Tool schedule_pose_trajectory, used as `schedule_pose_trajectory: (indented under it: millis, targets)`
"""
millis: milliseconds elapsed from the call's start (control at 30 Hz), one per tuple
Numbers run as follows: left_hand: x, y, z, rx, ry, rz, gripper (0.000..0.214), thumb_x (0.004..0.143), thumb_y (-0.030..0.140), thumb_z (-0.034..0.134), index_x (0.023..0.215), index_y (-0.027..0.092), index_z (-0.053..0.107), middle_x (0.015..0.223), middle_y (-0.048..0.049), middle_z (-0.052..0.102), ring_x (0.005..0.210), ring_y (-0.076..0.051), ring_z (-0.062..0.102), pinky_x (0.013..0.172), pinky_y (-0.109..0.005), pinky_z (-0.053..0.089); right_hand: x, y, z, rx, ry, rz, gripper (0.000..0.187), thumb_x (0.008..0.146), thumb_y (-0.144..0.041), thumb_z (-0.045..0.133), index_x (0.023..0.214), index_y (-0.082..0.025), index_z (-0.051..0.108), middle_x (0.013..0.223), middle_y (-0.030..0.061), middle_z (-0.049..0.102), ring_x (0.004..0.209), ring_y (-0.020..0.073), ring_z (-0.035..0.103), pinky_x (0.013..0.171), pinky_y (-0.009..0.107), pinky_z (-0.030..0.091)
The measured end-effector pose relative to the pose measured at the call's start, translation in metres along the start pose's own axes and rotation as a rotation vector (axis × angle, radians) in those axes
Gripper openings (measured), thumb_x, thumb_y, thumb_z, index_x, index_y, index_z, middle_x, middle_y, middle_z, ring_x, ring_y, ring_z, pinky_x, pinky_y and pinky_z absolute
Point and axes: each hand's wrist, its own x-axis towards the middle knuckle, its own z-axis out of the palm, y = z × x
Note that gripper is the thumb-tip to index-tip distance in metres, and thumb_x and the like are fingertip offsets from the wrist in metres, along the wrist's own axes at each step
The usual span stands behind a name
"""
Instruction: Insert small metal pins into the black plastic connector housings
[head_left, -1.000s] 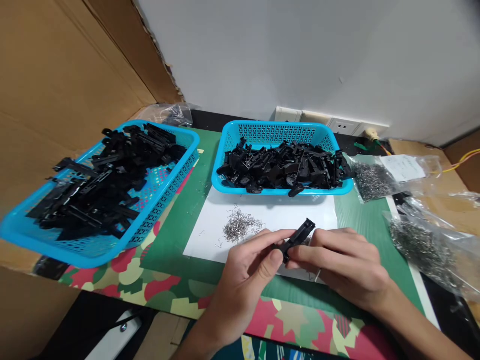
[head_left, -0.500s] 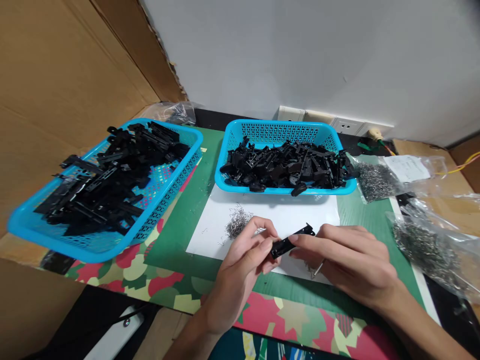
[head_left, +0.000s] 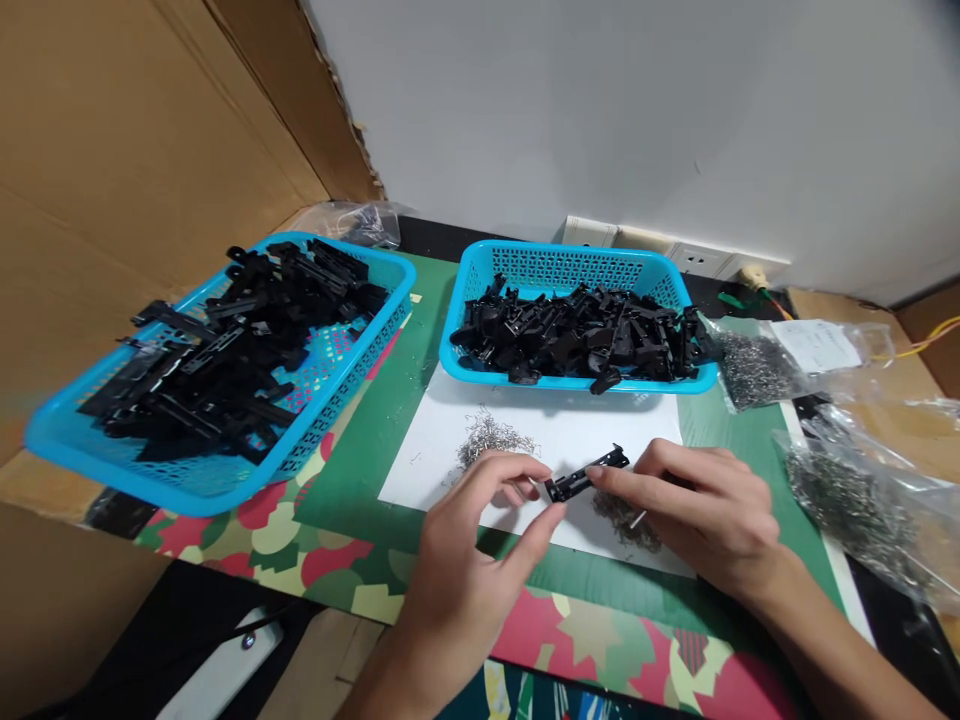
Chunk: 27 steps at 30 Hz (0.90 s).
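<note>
A long, narrow black plastic part [head_left: 574, 485] with slots and a raised right end is held between my hands above the white sheet. My left hand [head_left: 480, 545] curves round its left end, thumb tip below and index fingertip above. Pressed along its right half are the fingers of my right hand [head_left: 697, 505]. A thin light metal rod [head_left: 637, 519] sticks out under the right hand; its other end is hidden. Behind my left fingers lies a pile of small bent wire pieces [head_left: 491, 438]. A second wire pile [head_left: 622, 515] lies beneath the part, partly covered by my right hand.
Two blue baskets hold black plastic parts: a left basket [head_left: 390, 325] and a back basket [head_left: 570, 385]. To the right lie a bag of small metal pieces [head_left: 757, 370] and another bag [head_left: 847, 500]. A cardboard wall [head_left: 150, 140] stands left; sockets [head_left: 697, 260] line the back.
My left thumb has slid off the top of the black part to its lower left end, and those fingers have spread. More of the part and the nearer wire pile shows.
</note>
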Motion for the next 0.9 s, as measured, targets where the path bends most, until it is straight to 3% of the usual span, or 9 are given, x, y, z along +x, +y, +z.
schedule_pose_trajectory:
  millis: [67,267,433,667,900]
  targets:
    - [0.0,0.0,0.0,0.073,0.035,0.027,0.014,0.095,0.017,0.072,0.106,0.025,0.071,0.102,-0.0001,0.073,0.084,-0.014,0.067,0.08,-0.026,0.054,0.0,0.001,0.003,-0.002,-0.004,-0.008,0.03,0.103,-0.002,0.053,0.115,-0.015,0.077,0.072,-0.0003,0.058,0.057,0.009,0.05,0.052,0.023,0.036]
    - [-0.004,-0.007,0.002,0.135,0.042,0.095,0.016,0.097,0.018,0.072,0.112,0.022,0.074,0.112,-0.005,0.076,0.103,-0.02,0.073,0.091,-0.031,0.059,0.001,0.005,0.006,-0.007,-0.043,0.019,0.024,0.103,-0.008,0.057,0.109,-0.016,0.079,0.07,-0.001,0.059,0.054,0.0092,0.05,0.049,0.023,0.036]
    - [-0.006,-0.01,0.004,0.182,0.063,0.178,0.019,0.098,0.012,0.068,0.114,0.019,0.073,0.113,-0.0072,0.076,0.105,-0.02,0.073,0.093,-0.033,0.061,0.008,0.002,0.001,0.094,-0.172,0.152,0.019,0.101,-0.021,0.068,0.116,-0.013,0.075,0.085,0.0051,0.065,0.068,0.0138,0.06,0.06,0.026,0.048]
    - [-0.005,-0.012,0.006,0.21,0.033,0.261,0.022,0.098,0.004,0.064,0.115,0.016,0.07,0.108,-0.0073,0.075,0.102,-0.019,0.072,0.092,-0.033,0.06,0.016,-0.019,0.014,0.134,-0.226,0.229,0.02,0.103,-0.018,0.06,0.114,-0.012,0.076,0.08,0.0041,0.062,0.071,0.0162,0.057,0.061,0.029,0.046]
    - [-0.006,-0.012,0.008,0.247,0.019,0.287,0.02,0.098,0.004,0.063,0.113,0.016,0.068,0.106,-0.007,0.074,0.099,-0.019,0.07,0.089,-0.033,0.058,0.014,-0.021,0.02,0.226,-0.228,0.3,0.022,0.102,-0.013,0.056,0.11,-0.013,0.077,0.079,0.0037,0.062,0.071,0.0157,0.059,0.06,0.028,0.046]
